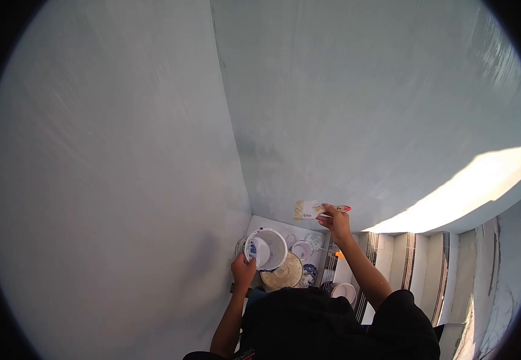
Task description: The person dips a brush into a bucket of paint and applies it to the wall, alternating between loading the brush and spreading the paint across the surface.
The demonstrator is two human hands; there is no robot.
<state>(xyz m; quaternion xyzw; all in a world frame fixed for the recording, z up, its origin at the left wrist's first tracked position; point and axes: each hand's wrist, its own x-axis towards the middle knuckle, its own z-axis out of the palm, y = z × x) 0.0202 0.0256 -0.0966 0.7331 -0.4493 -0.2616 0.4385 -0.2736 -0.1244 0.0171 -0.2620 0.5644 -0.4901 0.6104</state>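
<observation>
My left hand [243, 270] grips the near left rim of a white bucket [277, 245], which is tilted and has pale paint inside. In my right hand [336, 221] is a wide paintbrush [306, 210], its bristles pointing left and its red-tipped handle to the right. The brush is in front of the right-hand wall [356, 120]; whether it touches the wall I cannot tell. Below the held bucket is a round, paint-stained lid or container top [283, 271].
Small tubs [302, 249] stand on the landing beside the wall corner. Another bucket [344, 292] is near my body. Steps [383, 255] with dark striped edges run off to the right. The left wall [116, 180] is close. Sunlight falls on the lower right wall.
</observation>
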